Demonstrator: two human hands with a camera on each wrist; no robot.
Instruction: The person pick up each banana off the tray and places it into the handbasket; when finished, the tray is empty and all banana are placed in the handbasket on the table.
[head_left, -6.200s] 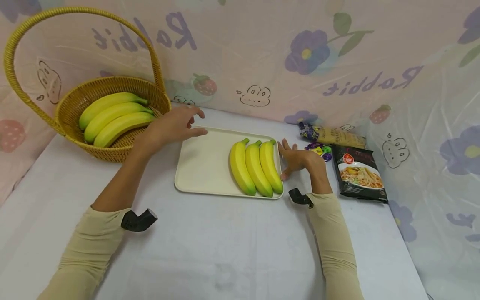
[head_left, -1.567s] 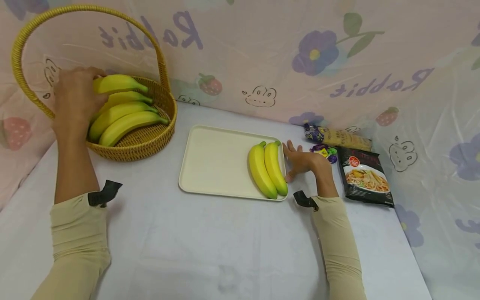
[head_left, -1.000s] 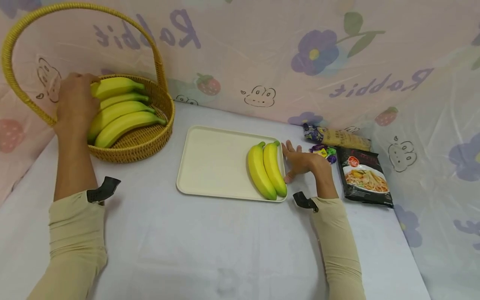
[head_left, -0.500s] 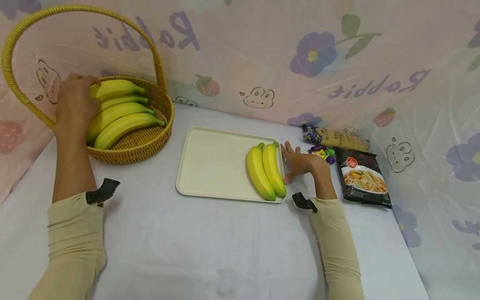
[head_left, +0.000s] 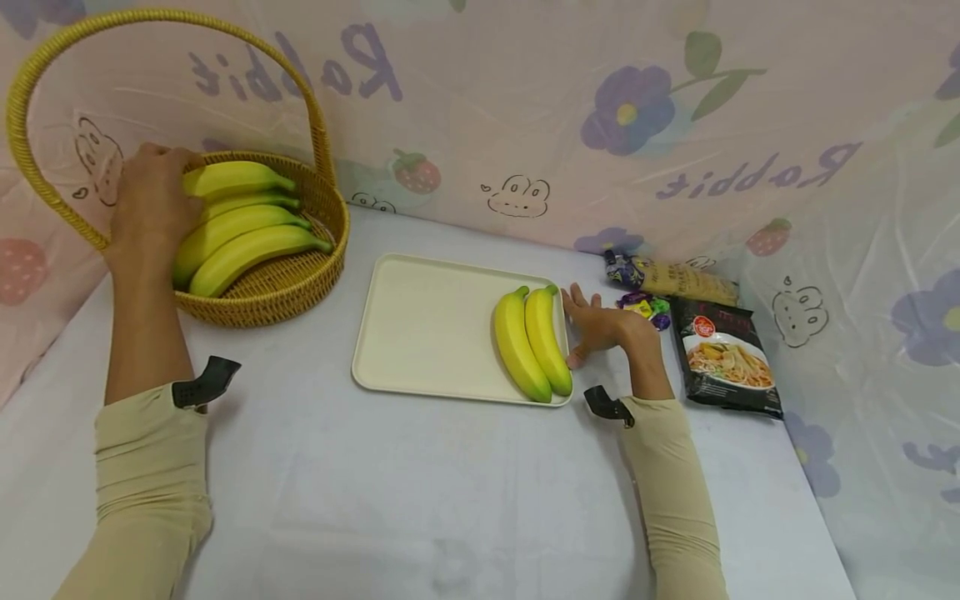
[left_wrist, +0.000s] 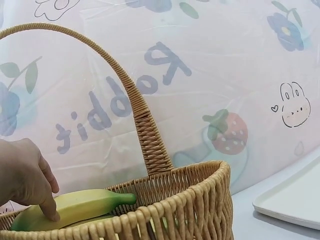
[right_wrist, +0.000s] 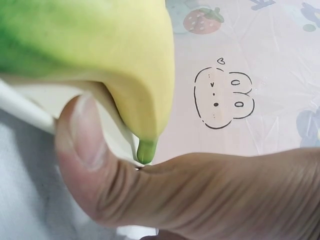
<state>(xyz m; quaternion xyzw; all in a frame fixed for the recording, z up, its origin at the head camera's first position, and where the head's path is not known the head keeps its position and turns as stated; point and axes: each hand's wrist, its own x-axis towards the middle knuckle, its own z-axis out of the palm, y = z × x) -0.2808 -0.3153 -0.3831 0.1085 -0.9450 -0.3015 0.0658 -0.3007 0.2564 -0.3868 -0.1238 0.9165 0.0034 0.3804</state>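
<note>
- Reaching into the basket (head_left: pixel 300 287) at about ten o'clock, my left hand (head_left: pixel 153 204) curled over the stalk end of the top banana (head_left: pixel 240 177), fingers bent round it; in the left wrist view a fingertip (left_wrist: pixel 50 215) pressed on its skin.
- That banana lay on top of three more bananas (head_left: pixel 247 242) stacked in the basket, its tip pointing toward three o'clock.
- My right hand (head_left: pixel 600 325) rested at three o'clock, just beside the right edge of the tray (head_left: pixel 427 325), fingers straight and spread, gripping nothing.
- In the right wrist view my thumb (right_wrist: pixel 95 155) touched the tray's rim, right beneath the green tip of the nearer banana (right_wrist: pixel 115 60).
- Two bananas (head_left: pixel 532 342) lay side by side on the tray's right end, touching each other, tips toward twelve o'clock.
- Beyond my right hand, at about two o'clock, sat wrapped sweets (head_left: pixel 645 304), a noodle packet (head_left: pixel 723 358) and a longer pale packet (head_left: pixel 675 279) against the flowered sheet (head_left: pixel 525 108).
- Everything stood on a white table (head_left: pixel 420 500).
</note>
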